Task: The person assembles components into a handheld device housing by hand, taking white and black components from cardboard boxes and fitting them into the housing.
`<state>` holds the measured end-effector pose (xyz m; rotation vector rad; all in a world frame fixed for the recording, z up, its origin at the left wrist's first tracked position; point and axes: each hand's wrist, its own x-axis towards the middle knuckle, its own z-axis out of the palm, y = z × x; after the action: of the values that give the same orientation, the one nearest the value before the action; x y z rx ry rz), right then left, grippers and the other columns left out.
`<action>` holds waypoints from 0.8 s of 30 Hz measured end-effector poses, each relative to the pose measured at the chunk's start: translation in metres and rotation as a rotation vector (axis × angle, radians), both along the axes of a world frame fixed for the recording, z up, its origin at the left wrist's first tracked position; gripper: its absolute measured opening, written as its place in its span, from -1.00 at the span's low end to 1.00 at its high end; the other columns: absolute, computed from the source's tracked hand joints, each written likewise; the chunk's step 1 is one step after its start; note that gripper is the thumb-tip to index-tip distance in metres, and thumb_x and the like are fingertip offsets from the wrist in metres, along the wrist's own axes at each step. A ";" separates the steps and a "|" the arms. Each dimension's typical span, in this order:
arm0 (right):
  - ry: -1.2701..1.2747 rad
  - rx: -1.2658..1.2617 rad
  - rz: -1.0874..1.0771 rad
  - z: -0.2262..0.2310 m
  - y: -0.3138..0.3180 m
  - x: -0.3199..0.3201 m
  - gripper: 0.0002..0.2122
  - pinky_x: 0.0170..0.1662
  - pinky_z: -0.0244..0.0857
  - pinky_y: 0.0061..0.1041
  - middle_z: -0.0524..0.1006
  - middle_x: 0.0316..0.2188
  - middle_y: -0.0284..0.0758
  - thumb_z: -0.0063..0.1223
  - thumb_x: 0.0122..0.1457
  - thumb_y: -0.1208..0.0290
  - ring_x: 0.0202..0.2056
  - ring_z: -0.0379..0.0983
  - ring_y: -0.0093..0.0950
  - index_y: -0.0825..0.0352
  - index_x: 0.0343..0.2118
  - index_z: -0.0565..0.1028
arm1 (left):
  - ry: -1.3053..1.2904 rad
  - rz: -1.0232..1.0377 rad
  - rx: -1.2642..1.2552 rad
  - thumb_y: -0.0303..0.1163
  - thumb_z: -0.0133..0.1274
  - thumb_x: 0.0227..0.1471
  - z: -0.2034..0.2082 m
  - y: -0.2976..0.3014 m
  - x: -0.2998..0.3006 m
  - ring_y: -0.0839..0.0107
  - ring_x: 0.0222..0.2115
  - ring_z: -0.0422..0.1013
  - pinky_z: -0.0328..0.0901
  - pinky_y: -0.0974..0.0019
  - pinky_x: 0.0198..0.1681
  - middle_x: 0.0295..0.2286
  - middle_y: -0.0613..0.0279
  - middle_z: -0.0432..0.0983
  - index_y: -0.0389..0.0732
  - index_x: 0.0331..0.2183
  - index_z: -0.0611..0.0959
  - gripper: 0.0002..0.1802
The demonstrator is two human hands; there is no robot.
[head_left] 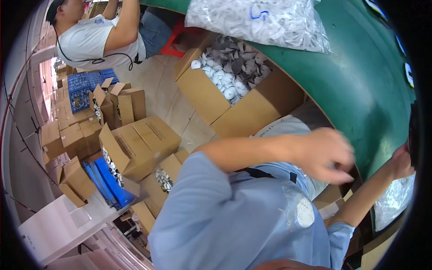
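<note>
My left hand (pixel 330 155) is over the near edge of the green table (pixel 360 58), in front of my body. Its fingers look partly curled but are smeared by motion, and nothing shows clearly in them. Farther right, my right hand (pixel 398 163) reaches over the table beside a dark object (pixel 413 135) at the picture's rim. Its fingertips are hidden there, so its grip does not show. A clear plastic bag (pixel 393 202) lies just below that hand. At the far side of the table rests a large clear bag of white pieces (pixel 256 24).
An open carton (pixel 202 96) of white and grey curved pieces stands against the table's left edge. More cartons (pixel 144 139), blue crates (pixel 81 90) and blue folded panels (pixel 105 182) fill the left floor. Another person (pixel 99 42) works at the upper left.
</note>
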<state>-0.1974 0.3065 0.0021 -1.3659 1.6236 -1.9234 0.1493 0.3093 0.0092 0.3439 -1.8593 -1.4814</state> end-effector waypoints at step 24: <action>-0.727 0.852 0.609 -0.163 -0.030 0.386 -0.50 0.35 0.25 -0.38 0.40 0.36 -0.16 0.01 0.50 0.30 0.36 0.33 -0.35 0.34 0.42 0.32 | -0.562 0.717 0.993 0.25 0.20 0.22 -0.273 -0.002 0.266 0.14 -0.04 0.56 0.38 0.14 0.06 -0.11 -0.06 0.68 -0.37 0.14 0.65 -0.16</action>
<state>0.1884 0.2765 -0.1608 -0.5804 1.2011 -0.9707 0.4151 0.3075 -0.2635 1.8202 -0.9638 -1.7294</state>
